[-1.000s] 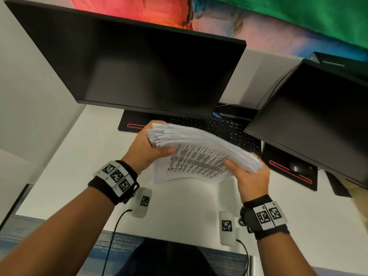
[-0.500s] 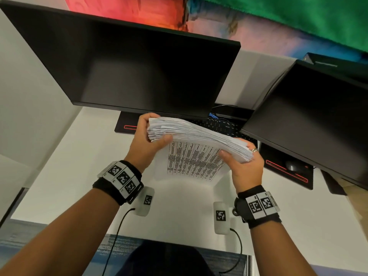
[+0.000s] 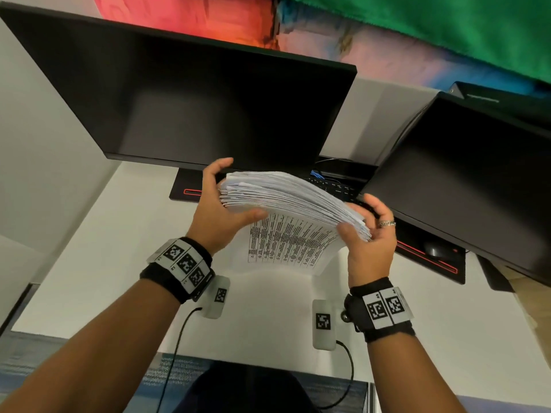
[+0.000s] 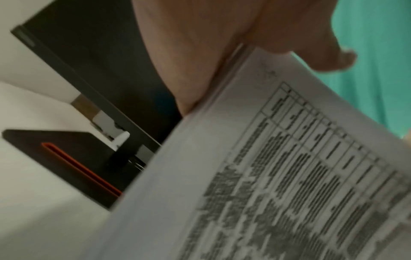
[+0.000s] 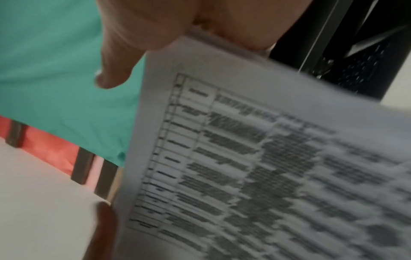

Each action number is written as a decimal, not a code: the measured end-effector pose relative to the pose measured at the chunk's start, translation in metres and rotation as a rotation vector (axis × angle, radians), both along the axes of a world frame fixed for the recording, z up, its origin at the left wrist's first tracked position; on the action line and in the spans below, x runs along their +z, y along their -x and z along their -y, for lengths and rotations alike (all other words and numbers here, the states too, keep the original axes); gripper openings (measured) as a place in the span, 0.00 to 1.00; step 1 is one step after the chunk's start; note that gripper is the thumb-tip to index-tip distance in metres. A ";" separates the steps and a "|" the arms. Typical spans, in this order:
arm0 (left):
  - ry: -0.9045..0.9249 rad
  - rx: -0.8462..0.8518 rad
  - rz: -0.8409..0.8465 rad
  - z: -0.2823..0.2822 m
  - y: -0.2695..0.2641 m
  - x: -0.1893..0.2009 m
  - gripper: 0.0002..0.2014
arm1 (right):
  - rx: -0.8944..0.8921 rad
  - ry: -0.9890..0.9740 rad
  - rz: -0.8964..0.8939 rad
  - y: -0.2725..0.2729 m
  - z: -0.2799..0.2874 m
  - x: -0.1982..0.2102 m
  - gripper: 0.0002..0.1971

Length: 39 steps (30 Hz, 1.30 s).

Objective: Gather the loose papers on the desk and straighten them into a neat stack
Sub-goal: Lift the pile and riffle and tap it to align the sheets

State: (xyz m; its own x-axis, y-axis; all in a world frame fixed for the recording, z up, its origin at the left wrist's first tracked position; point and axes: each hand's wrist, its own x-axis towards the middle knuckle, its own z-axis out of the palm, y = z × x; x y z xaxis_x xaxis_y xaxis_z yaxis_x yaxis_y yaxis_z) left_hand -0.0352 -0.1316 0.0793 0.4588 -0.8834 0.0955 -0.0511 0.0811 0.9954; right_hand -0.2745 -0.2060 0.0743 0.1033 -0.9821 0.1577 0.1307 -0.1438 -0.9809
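Note:
A thick paper stack [image 3: 286, 198] with uneven, fanned edges is held tilted above the white desk [image 3: 98, 251], in front of the keyboard. Its front sheet, a printed table, hangs down toward me. My left hand [image 3: 214, 204] cradles the stack's left end, thumb across the front sheet and fingers raised behind the top edge. My right hand [image 3: 365, 234] holds the right end, thumb in front and ringed fingers curled behind. The left wrist view shows the palm against the paper stack [image 4: 266, 176]. The right wrist view shows the blurred paper stack [image 5: 266, 158].
A large dark monitor [image 3: 208, 108] stands just behind the stack, and a second monitor [image 3: 465, 180] is angled at the right. Under them lie a black keyboard [image 3: 337, 186] and a mouse [image 3: 435, 248] on a red-trimmed black mat [image 3: 429, 266]. Two white tagged devices [image 3: 219, 296] with cables sit near me.
The fingers of both hands have loosened and lifted off the stack's top edge. The stack stays at about the same place in front of the monitor.

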 end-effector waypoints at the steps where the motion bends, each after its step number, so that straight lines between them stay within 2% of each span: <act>1: -0.037 -0.014 0.016 0.000 -0.004 -0.002 0.39 | 0.029 -0.022 -0.037 0.006 0.001 -0.005 0.36; 3: -0.098 -0.012 0.070 0.000 -0.008 -0.003 0.28 | 0.065 -0.055 -0.160 0.013 0.002 -0.013 0.38; 5: -0.151 -0.032 0.142 0.004 -0.009 -0.006 0.18 | 0.078 -0.059 -0.277 0.012 0.005 -0.016 0.29; 8: -0.143 -0.032 0.095 0.010 -0.007 -0.005 0.14 | 0.061 -0.053 -0.341 0.006 0.015 -0.014 0.14; 10: -0.071 0.009 0.059 0.008 -0.003 0.000 0.14 | 0.031 -0.034 -0.300 0.008 0.013 -0.009 0.12; 12: -0.011 0.000 0.087 0.000 -0.001 0.001 0.15 | -0.003 -0.011 -0.240 0.014 0.004 -0.009 0.14; 13: -0.006 -0.023 0.087 -0.004 0.000 -0.003 0.20 | -0.005 -0.006 -0.220 0.017 0.000 -0.011 0.16; 15: -0.034 -0.079 0.016 -0.013 -0.001 -0.019 0.32 | 0.045 -0.004 -0.186 0.023 -0.008 -0.025 0.25; 17: -0.081 -0.124 0.004 -0.018 0.000 -0.032 0.33 | 0.095 -0.055 -0.175 0.023 -0.009 -0.034 0.36; 18: -0.103 -0.140 0.053 -0.017 0.001 -0.035 0.29 | 0.109 -0.066 -0.203 0.020 -0.010 -0.032 0.36; 19: -0.116 -0.136 0.140 -0.014 0.003 -0.034 0.25 | 0.112 -0.068 -0.254 0.018 -0.009 -0.031 0.31; 21: -0.115 -0.102 0.303 -0.008 0.006 -0.027 0.22 | 0.087 -0.089 -0.325 0.014 -0.005 -0.026 0.15; 22: -0.118 -0.048 0.299 -0.006 0.010 -0.023 0.18 | 0.067 -0.088 -0.338 0.013 -0.004 -0.021 0.12; 24: -0.095 0.106 0.338 -0.007 0.017 -0.017 0.13 | 0.032 -0.064 -0.311 0.012 -0.004 -0.016 0.14; 27: -0.055 0.252 0.559 -0.016 0.034 -0.023 0.11 | 0.007 -0.055 -0.258 0.009 -0.020 -0.015 0.14; 30: -0.096 0.178 0.436 -0.024 0.039 -0.030 0.21 | 0.015 -0.116 -0.235 0.003 -0.034 -0.028 0.11; 32: -0.147 0.135 0.489 -0.024 0.036 -0.033 0.26 | -0.009 -0.172 -0.198 0.003 -0.032 -0.032 0.19; 34: -0.136 0.098 0.468 -0.021 0.028 -0.033 0.24 | -0.029 -0.220 -0.169 0.003 -0.028 -0.031 0.26; 37: -0.078 0.070 0.318 -0.013 0.023 -0.024 0.18 | -0.011 -0.261 -0.160 0.003 -0.024 -0.023 0.19; 39: -0.012 0.053 0.250 -0.011 0.020 -0.015 0.18 | 0.000 -0.211 -0.152 0.007 -0.023 -0.015 0.18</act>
